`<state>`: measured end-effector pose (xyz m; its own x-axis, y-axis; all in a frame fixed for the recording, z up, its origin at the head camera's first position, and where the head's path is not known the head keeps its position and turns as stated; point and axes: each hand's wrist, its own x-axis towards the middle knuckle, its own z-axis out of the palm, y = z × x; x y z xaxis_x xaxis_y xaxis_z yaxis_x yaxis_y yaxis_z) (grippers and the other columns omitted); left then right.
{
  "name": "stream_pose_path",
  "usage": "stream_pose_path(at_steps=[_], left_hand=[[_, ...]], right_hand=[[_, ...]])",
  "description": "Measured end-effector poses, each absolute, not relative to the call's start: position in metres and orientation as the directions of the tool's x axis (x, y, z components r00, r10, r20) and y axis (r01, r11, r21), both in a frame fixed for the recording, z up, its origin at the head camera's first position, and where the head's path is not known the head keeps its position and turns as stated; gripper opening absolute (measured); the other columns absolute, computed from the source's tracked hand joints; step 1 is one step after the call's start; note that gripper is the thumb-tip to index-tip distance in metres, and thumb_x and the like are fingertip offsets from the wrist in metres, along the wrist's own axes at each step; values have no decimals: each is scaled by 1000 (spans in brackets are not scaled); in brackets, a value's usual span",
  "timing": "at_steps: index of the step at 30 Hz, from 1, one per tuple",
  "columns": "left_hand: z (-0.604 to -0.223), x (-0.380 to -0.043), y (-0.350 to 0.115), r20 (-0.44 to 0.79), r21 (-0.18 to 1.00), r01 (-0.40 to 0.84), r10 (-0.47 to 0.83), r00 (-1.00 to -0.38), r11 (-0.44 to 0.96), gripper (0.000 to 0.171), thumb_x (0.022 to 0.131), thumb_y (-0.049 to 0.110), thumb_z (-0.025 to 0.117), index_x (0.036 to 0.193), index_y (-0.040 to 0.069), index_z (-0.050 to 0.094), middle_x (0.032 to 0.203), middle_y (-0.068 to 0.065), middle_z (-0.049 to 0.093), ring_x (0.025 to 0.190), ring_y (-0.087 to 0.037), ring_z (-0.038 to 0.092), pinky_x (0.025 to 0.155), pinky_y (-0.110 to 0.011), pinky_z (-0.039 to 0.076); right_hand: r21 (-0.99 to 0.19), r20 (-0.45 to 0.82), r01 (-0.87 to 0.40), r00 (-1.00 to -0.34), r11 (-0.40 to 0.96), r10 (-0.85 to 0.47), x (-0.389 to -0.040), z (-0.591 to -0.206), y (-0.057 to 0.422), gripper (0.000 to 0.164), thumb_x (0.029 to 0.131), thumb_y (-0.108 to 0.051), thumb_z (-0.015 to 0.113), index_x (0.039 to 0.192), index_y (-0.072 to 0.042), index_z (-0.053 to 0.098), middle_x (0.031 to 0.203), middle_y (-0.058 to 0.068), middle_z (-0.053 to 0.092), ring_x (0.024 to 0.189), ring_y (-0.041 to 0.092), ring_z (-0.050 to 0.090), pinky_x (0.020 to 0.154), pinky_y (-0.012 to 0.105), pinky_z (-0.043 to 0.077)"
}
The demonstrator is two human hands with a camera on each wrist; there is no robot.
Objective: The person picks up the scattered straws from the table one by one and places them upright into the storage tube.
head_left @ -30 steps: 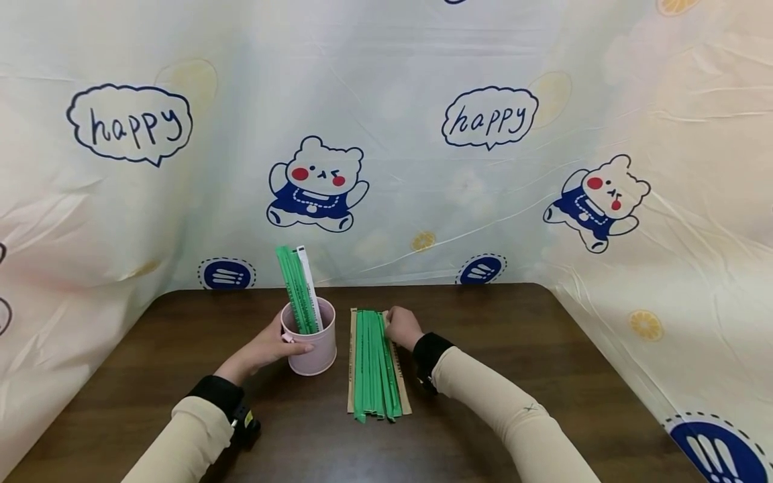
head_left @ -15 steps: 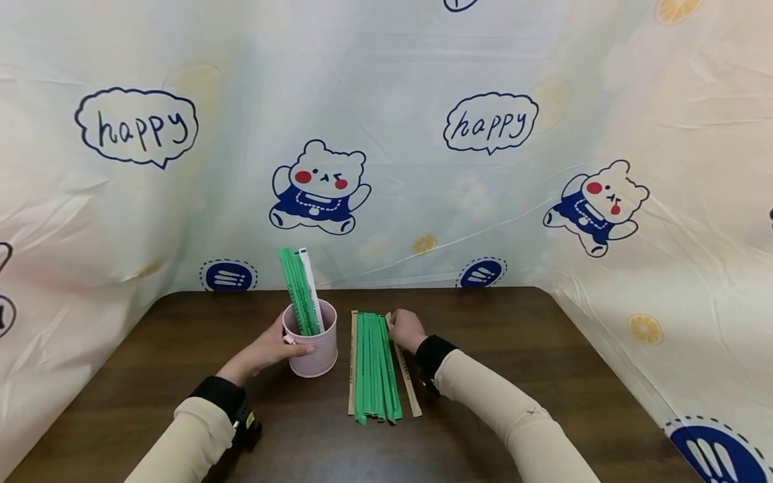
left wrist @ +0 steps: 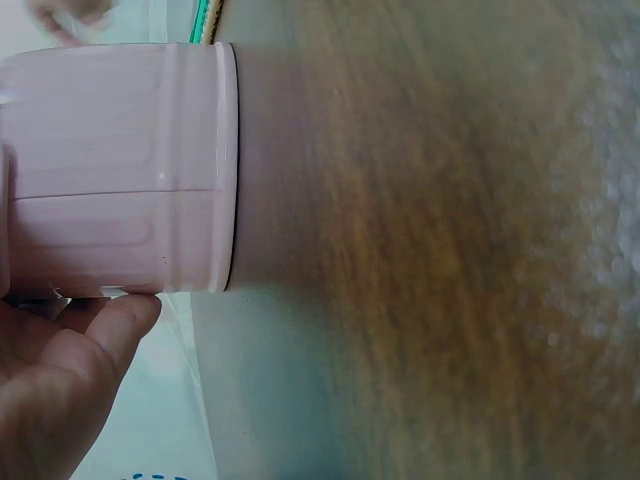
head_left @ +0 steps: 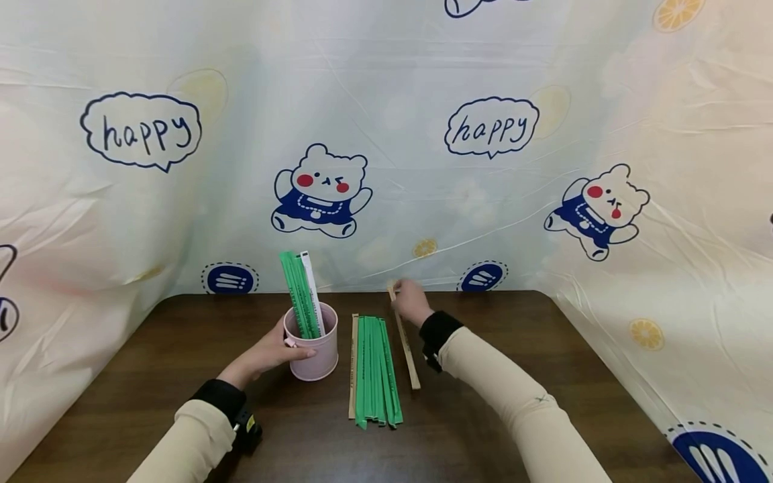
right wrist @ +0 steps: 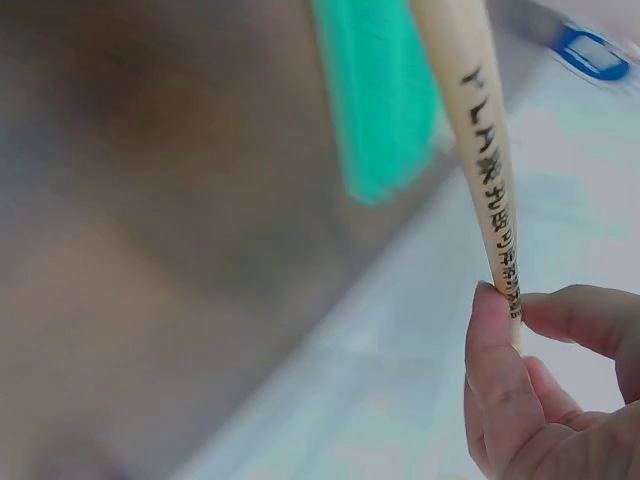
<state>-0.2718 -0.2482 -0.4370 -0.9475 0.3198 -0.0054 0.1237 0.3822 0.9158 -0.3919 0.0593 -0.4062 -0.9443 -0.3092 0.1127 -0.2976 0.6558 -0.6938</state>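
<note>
My left hand (head_left: pixel 266 352) holds a pink metal pail (head_left: pixel 314 359) by its side, thumb across the front. In the left wrist view the hand (left wrist: pixel 60 370) is against the pail wall (left wrist: pixel 110 180). Several green-wrapped straws (head_left: pixel 296 295) and a white-wrapped one (head_left: pixel 311 288) stand tilted in the pail. My right hand (head_left: pixel 413 303) pinches the far end of a brown paper-wrapped straw (head_left: pixel 405 345), lifted and slanting down toward me. Dark print shows on this straw (right wrist: pixel 480 130) in the right wrist view, between thumb and fingertips (right wrist: pixel 487 310).
A row of green-wrapped straws (head_left: pixel 376 372) lies on the brown wooden table (head_left: pixel 513 416), between the pail and the lifted straw. Another brown-wrapped straw (head_left: pixel 353 369) lies along the row's left side. A printed curtain (head_left: pixel 398 121) hangs behind the table's far edge.
The right hand has drawn the brown straw away from the right side of the green row, then lifted it up and away from me. The left hand stays on the pail.
</note>
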Motion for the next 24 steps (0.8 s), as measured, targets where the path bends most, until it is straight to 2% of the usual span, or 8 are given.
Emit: stream_pose_path(at_steps=[1, 3, 5, 7, 11, 14, 18, 24], left_hand=[[-438, -272, -248, -5, 917, 123, 319, -948, 380, 111, 89, 28, 78, 161, 4, -2, 162, -30, 21, 145, -52, 31, 117, -73, 28], [-439, -272, -248, -6, 917, 122, 319, -948, 380, 111, 89, 29, 78, 161, 5, -2, 162, -30, 21, 145, -52, 30, 117, -73, 28], [-439, -272, -248, -7, 919, 119, 316, -949, 376, 111, 88, 30, 78, 161, 6, -2, 162, -30, 21, 145, -51, 29, 118, -73, 27], [-438, -273, -249, -4, 918, 124, 322, -947, 376, 112, 88, 30, 78, 161, 6, -2, 162, -30, 20, 145, -51, 30, 118, -73, 27], [-435, -275, -250, 11, 918, 140, 329, -944, 372, 111, 88, 29, 78, 161, 5, -2, 161, -30, 22, 144, -50, 31, 117, -73, 27], [-432, -277, -251, 20, 915, 150, 329, -944, 375, 110, 89, 27, 78, 161, 5, -1, 161, -30, 23, 143, -50, 33, 117, -73, 28], [-434, -278, -251, 26, 915, 156, 333, -943, 372, 109, 89, 26, 78, 161, 4, 0, 160, -31, 25, 142, -50, 34, 117, -72, 29], [-441, -277, -249, 62, 927, 185, 355, -933, 326, 104, 88, 25, 78, 161, 9, 6, 160, -27, 27, 142, -48, 35, 117, -72, 29]], right_hand=[[-698, 120, -301, -944, 650, -308, -396, -397, 57, 18, 93, 5, 54, 110, 0, 60, 67, 7, 54, 58, 21, 52, 59, 35, 43], [-704, 167, -319, -943, 634, -289, -403, -381, 51, 39, 96, 1, 57, 135, 2, 54, 83, 12, 64, 67, 24, 57, 66, 38, 48], [-728, 198, -330, -940, 600, -277, -399, -360, 44, 42, 100, -3, 56, 141, 0, 50, 97, 13, 63, 73, 23, 55, 69, 36, 46], [-765, 177, -277, -958, 582, -224, -385, -326, 33, 47, 99, 2, 56, 145, 0, 46, 109, 18, 61, 77, 24, 54, 70, 36, 47], [-821, 246, -313, -949, 478, -199, -372, -284, 15, 51, 97, 3, 56, 147, -4, 45, 114, 16, 59, 81, 21, 58, 69, 29, 52], [-831, 330, -379, -925, 407, -188, -369, -265, -1, 51, 96, 3, 57, 146, -4, 46, 118, 18, 60, 92, 26, 65, 75, 31, 57], [-838, 411, -441, -897, 321, -161, -361, -256, -22, 49, 98, 0, 59, 145, -3, 46, 119, 18, 60, 103, 29, 67, 83, 34, 60], [-834, 479, -493, -870, 247, -121, -347, -264, -47, 47, 98, 1, 61, 143, -2, 47, 118, 18, 61, 101, 27, 66, 83, 31, 60]])
